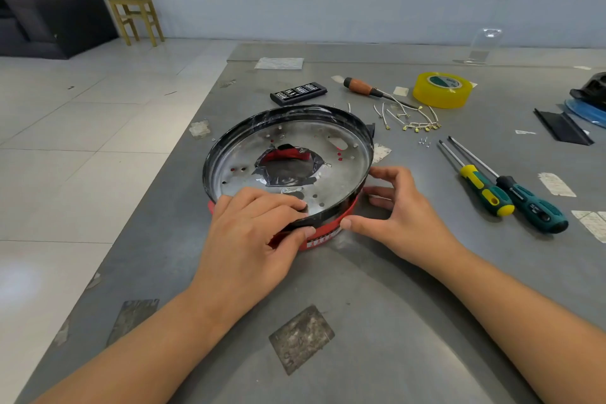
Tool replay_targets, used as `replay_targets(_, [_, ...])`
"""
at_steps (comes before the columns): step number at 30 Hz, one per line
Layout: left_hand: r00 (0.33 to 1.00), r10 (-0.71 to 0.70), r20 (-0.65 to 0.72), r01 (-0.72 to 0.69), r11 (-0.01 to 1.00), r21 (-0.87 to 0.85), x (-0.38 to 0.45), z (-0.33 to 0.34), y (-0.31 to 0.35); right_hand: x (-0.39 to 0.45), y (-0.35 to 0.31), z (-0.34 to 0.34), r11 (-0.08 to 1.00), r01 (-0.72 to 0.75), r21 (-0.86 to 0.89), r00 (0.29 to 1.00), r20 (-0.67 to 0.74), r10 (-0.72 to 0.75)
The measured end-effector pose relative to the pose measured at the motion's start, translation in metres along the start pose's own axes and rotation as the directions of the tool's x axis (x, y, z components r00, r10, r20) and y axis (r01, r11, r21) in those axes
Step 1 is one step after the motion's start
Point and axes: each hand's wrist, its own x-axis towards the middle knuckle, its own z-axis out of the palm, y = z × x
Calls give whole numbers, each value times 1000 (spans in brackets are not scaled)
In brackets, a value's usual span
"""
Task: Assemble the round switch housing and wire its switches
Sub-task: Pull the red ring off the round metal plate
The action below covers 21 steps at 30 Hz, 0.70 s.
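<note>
The round switch housing [344,154] lies on the grey table [360,289]: a shiny perforated metal pan with a black rim and a taped hole in the middle, resting tilted on a red base part [323,238]. My left hand [259,229] grips the near rim, fingers over the edge into the pan and thumb on the red part. My right hand [396,210] holds the near right side, thumb pressed on the red band and fingers around the black rim. Short white wires with brass terminals [410,120] lie behind the housing to the right.
Two green-handled screwdrivers [505,193] lie to the right, a wooden-handled tool [364,88] and a yellow tape roll [441,89] further back. A black bit case [298,93] sits behind the housing, small screws [424,141] near the wires. The table's left edge drops to tiled floor.
</note>
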Motion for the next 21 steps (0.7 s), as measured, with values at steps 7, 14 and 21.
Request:
replay_targets(7, [999,8,-40,-7,999,32,0,1,-4,-3,-2,-3,977,187,-99,982,31,-185])
replay_targets(14, [999,28,-37,-27,1000,14,-2,0,-8,-13,-7,-9,965,200,-167,979,68,-191])
replay_targets(21, [997,71,-21,-71,998,0,-2,-4,-6,-19,-11,-21,963,213,-168,974,119,-195])
